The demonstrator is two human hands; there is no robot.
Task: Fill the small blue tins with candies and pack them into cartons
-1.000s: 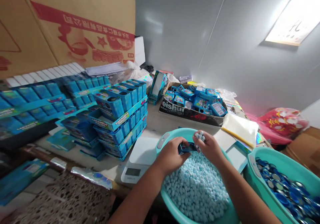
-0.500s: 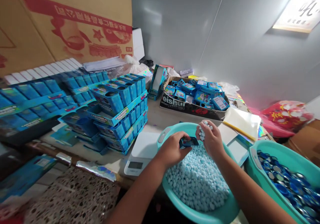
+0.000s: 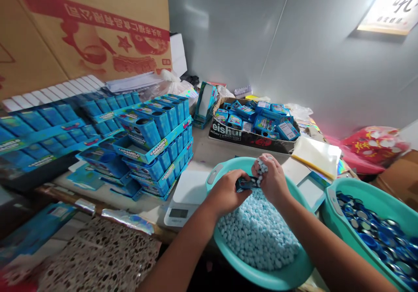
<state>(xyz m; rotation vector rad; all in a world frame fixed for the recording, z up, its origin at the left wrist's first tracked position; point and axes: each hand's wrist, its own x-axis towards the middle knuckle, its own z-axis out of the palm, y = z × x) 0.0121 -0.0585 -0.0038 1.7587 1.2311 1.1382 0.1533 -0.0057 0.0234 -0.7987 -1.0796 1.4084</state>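
My left hand [image 3: 227, 195] is closed around a small blue box [image 3: 243, 183], held tilted over a turquoise basin [image 3: 225, 263]. My right hand [image 3: 273, 176], also closed, grips a handful of pale blue candies [image 3: 262, 166] right beside the box's end. A few candies sit between the right hand's fingers and the box opening. Many more loose candies [image 3: 257, 235] fill the basin below. Just left of the basin lies a white kitchen scale [image 3: 187, 192], partly covered by my left forearm.
Trays of blue boxes [image 3: 153, 152] are stacked on the left. A carton [image 3: 225, 132] of blue packets stands behind the basin. At right, a second turquoise basin [image 3: 375, 192] holds round blue-and-silver pieces [image 3: 375, 231]. A large cardboard box [image 3: 107, 5] rises at back left.
My right hand has moved slightly left and closer to the box, and candies now show at the box's opening. The left hand has stayed nearly in place.
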